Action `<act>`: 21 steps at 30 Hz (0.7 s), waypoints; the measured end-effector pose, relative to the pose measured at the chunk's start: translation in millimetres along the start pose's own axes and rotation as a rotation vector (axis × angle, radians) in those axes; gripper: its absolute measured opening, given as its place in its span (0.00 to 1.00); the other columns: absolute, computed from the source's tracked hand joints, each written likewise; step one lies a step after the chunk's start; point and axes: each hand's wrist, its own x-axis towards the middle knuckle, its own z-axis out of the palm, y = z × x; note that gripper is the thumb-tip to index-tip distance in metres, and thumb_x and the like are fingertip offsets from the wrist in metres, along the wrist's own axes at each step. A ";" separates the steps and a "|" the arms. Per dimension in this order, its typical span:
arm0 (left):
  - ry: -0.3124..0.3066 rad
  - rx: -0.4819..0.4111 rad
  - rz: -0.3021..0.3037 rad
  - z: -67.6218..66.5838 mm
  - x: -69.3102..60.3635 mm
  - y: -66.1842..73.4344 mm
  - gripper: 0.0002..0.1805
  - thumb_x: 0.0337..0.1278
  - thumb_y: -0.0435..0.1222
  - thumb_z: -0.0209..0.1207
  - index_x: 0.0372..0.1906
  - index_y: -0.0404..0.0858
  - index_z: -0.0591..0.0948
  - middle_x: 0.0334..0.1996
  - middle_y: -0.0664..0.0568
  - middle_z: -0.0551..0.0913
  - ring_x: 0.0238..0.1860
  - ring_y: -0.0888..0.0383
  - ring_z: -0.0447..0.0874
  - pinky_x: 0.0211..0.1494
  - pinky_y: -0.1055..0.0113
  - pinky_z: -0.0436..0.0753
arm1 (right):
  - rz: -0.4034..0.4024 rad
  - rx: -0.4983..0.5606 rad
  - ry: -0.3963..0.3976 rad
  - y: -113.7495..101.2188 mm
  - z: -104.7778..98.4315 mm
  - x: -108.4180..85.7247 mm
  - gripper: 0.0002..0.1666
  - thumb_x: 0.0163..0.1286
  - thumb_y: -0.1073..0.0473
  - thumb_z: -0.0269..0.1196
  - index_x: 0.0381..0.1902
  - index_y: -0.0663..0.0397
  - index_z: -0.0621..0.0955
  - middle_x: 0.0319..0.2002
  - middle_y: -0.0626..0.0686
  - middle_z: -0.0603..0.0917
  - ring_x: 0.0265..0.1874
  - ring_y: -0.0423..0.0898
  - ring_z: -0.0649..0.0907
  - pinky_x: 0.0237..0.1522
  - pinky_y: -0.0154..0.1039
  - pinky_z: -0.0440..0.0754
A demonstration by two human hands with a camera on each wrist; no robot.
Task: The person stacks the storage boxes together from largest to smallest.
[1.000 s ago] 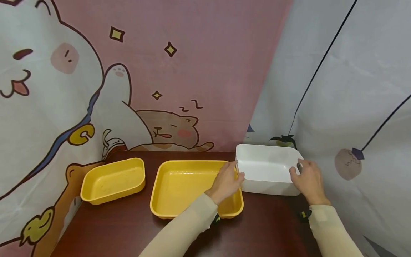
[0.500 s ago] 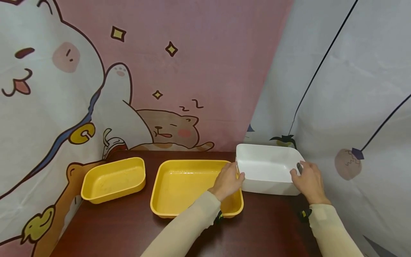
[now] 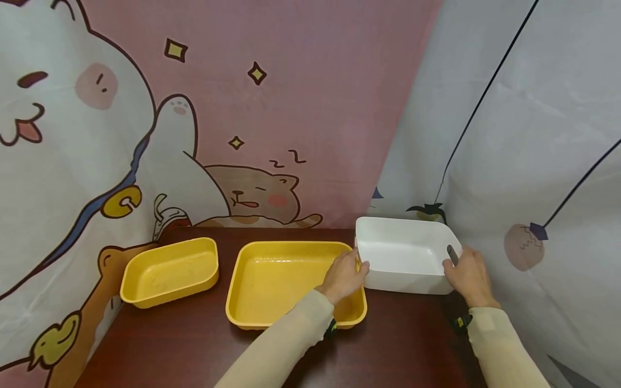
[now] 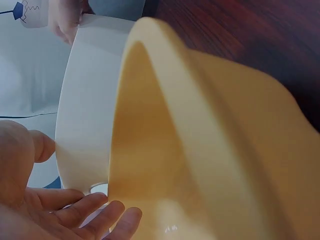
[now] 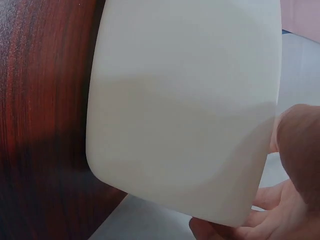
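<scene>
Gripping both ends of the white box [image 3: 405, 282], the person I'm watching has one hand per side. Box is at the R back of the table [image 3: 388, 345], right way up; looks to be sitting on the wood, tho can't tell for sure whether it's a touch off it. Left hand [image 3: 342, 275] pinches the near end wall, thumb on the rim side, fingers bent round by the handle slot, not flat. Right hand [image 3: 470, 277] holds the far end, thumb hooked over the rim, fingers curled round the outside, dark slot [image 3: 453, 254] showing btwn.

Left forearm crosses the big yellow tray [image 3: 276, 285], whose R rim is just beside the box; touching or apart, can't tell. Small yellow tray [image 3: 170, 273] lies tilted off-square at the L end, well apart from both hands. Patterned cloth [image 3: 310, 108] hangs behind, w/ more of it close by the right hand.

Step in hand, I'd judge: getting a firm two-ended hold on the box. Next move prob. calls for both hands working level & together, so neither end dips. Room's tight: left knuckles could knock the tray rim, and the R end could brush the cloth if it swings wide.
</scene>
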 end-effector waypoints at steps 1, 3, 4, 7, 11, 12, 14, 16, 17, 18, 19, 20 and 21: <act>0.000 -0.010 -0.001 0.6 0.6 0.0 0.37 0.90 0.53 0.58 0.89 0.38 0.74 0.71 0.43 0.87 0.62 0.49 0.87 0.80 0.49 0.87 | 0.004 0.000 -0.003 1.9 0.0 0.9 0.43 0.83 0.56 0.55 0.79 0.90 0.63 0.72 0.89 0.67 0.69 0.87 0.74 0.73 0.84 0.74; 0.000 -0.026 -0.007 1.7 1.9 -0.2 0.38 0.90 0.53 0.58 0.90 0.38 0.72 0.75 0.42 0.86 0.66 0.48 0.87 0.82 0.49 0.85 | 0.012 -0.001 -0.007 5.1 0.2 2.8 0.41 0.83 0.58 0.53 0.78 0.90 0.64 0.69 0.89 0.70 0.67 0.87 0.75 0.71 0.84 0.75; 0.002 -0.033 -0.009 2.2 2.6 -0.5 0.38 0.90 0.53 0.58 0.91 0.38 0.71 0.76 0.42 0.86 0.68 0.48 0.87 0.83 0.49 0.84 | 0.011 -0.001 -0.006 6.6 0.2 4.0 0.39 0.82 0.59 0.52 0.77 0.90 0.66 0.68 0.89 0.72 0.66 0.88 0.76 0.69 0.83 0.76; 0.000 -0.060 -0.018 3.5 2.5 -0.6 0.39 0.91 0.53 0.58 0.92 0.38 0.69 0.79 0.42 0.84 0.73 0.47 0.87 0.86 0.48 0.82 | 0.010 0.014 -0.001 9.5 -1.3 6.6 0.33 0.79 0.64 0.51 0.73 0.87 0.69 0.63 0.88 0.77 0.62 0.88 0.79 0.64 0.82 0.78; -0.006 -0.099 -0.026 4.8 1.8 -1.1 0.39 0.91 0.52 0.57 0.93 0.38 0.67 0.81 0.42 0.83 0.75 0.46 0.86 0.87 0.48 0.81 | 0.030 0.027 -0.007 12.4 -4.6 8.3 0.32 0.75 0.68 0.50 0.73 0.84 0.70 0.62 0.88 0.78 0.60 0.88 0.80 0.62 0.82 0.79; -0.011 -0.106 -0.029 5.0 1.9 -1.2 0.39 0.92 0.52 0.57 0.93 0.38 0.67 0.81 0.42 0.82 0.75 0.46 0.86 0.87 0.48 0.81 | 0.033 0.027 -0.007 13.2 -5.2 8.3 0.33 0.74 0.68 0.51 0.73 0.84 0.70 0.62 0.88 0.79 0.59 0.89 0.80 0.61 0.82 0.79; -0.017 -0.118 -0.032 5.3 1.9 -1.1 0.39 0.92 0.52 0.56 0.93 0.38 0.67 0.82 0.42 0.82 0.76 0.46 0.85 0.87 0.48 0.81 | 0.035 0.024 -0.001 14.5 -5.6 8.0 0.34 0.74 0.68 0.50 0.74 0.83 0.71 0.64 0.89 0.79 0.60 0.89 0.80 0.62 0.82 0.79; -0.021 -0.128 -0.036 5.1 1.7 -0.7 0.39 0.92 0.52 0.56 0.93 0.38 0.66 0.83 0.42 0.81 0.77 0.46 0.85 0.88 0.47 0.81 | 0.034 0.022 0.008 15.5 -5.8 7.1 0.34 0.75 0.68 0.50 0.75 0.82 0.73 0.65 0.89 0.79 0.61 0.90 0.80 0.61 0.82 0.79; -0.024 -0.132 -0.038 5.0 1.5 -0.4 0.39 0.92 0.52 0.56 0.93 0.38 0.66 0.83 0.42 0.81 0.77 0.46 0.85 0.88 0.47 0.80 | 0.037 0.021 0.014 15.6 -5.8 6.4 0.34 0.75 0.68 0.50 0.76 0.81 0.73 0.66 0.88 0.79 0.61 0.89 0.81 0.62 0.82 0.79; -0.026 -0.135 -0.040 4.8 1.2 -0.2 0.40 0.92 0.52 0.56 0.94 0.38 0.66 0.83 0.42 0.80 0.77 0.46 0.84 0.88 0.47 0.80 | 0.040 0.021 0.021 15.9 -5.7 6.0 0.34 0.76 0.68 0.50 0.76 0.80 0.74 0.67 0.88 0.80 0.61 0.89 0.81 0.62 0.82 0.80; -0.026 -0.137 -0.039 4.8 1.1 -0.2 0.40 0.92 0.52 0.56 0.94 0.38 0.66 0.83 0.42 0.80 0.77 0.46 0.84 0.87 0.47 0.81 | 0.042 0.019 0.028 16.0 -5.8 5.4 0.35 0.76 0.68 0.51 0.77 0.80 0.75 0.67 0.88 0.80 0.61 0.88 0.81 0.62 0.81 0.80; -0.025 -0.140 -0.036 4.8 0.7 -0.2 0.39 0.92 0.52 0.57 0.93 0.38 0.66 0.83 0.42 0.81 0.77 0.46 0.85 0.87 0.47 0.81 | 0.045 0.019 0.036 15.6 -6.1 4.9 0.35 0.76 0.68 0.51 0.77 0.79 0.75 0.67 0.87 0.80 0.61 0.88 0.82 0.62 0.81 0.80; -0.025 -0.142 -0.035 4.9 0.5 -0.2 0.39 0.92 0.52 0.57 0.93 0.38 0.66 0.82 0.42 0.81 0.75 0.46 0.85 0.86 0.47 0.82 | 0.049 0.020 0.041 14.9 -6.6 4.1 0.35 0.75 0.68 0.52 0.77 0.78 0.76 0.67 0.87 0.80 0.61 0.88 0.82 0.62 0.81 0.80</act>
